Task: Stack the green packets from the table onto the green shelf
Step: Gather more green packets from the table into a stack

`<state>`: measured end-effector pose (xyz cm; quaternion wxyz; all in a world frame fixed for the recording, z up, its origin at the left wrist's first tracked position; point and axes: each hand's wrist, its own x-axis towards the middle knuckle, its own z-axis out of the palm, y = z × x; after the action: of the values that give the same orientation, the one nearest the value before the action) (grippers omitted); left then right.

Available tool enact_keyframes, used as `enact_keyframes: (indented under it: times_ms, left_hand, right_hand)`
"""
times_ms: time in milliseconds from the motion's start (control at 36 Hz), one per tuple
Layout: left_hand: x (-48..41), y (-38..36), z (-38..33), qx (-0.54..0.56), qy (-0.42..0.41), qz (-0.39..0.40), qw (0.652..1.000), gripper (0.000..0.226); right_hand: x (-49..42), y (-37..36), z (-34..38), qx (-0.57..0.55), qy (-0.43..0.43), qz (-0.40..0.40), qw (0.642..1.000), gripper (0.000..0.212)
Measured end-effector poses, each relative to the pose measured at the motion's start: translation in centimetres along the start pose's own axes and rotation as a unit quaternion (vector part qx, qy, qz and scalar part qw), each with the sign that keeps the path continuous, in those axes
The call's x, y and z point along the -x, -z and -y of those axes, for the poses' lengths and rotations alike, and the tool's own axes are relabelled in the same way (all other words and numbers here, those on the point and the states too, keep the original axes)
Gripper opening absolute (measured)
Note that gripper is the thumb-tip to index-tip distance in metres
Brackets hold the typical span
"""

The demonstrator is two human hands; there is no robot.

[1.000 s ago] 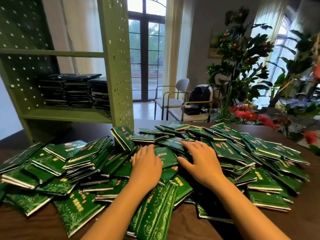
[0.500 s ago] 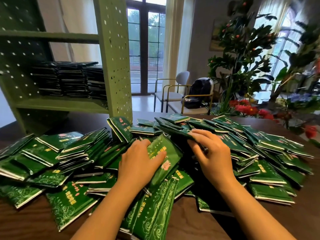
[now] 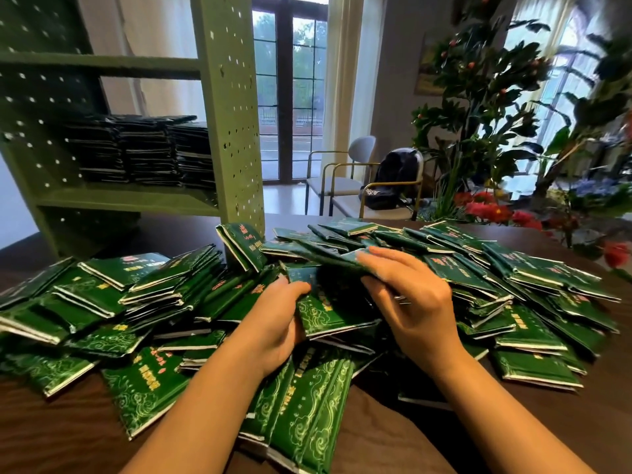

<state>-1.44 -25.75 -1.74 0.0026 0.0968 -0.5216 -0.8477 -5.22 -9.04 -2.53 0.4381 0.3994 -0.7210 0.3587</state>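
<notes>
Head view: before the perforated green shelf [image 3: 232,131], left hand [image 3: 273,325] and right hand [image 3: 415,304] each clasp flat green foil packets [image 3: 330,314].

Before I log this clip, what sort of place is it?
Likely a lounge or office common room, not a warehouse: tall glazed doors, two metal-framed chairs and a big leafy plant stand behind a dark wooden table heaped with green packets, beside a green shelf.
</notes>
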Motion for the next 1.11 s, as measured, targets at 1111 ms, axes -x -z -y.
enact_keyframes:
  times_ms: [1111]
  left_hand:
    - [-0.3,1.0,-0.4,0.022,0.047,-0.037,0.998,0.044]
  right_hand:
    - [0.2,0.9,-1.5,0.135,-0.193,0.104,0.966,0.045]
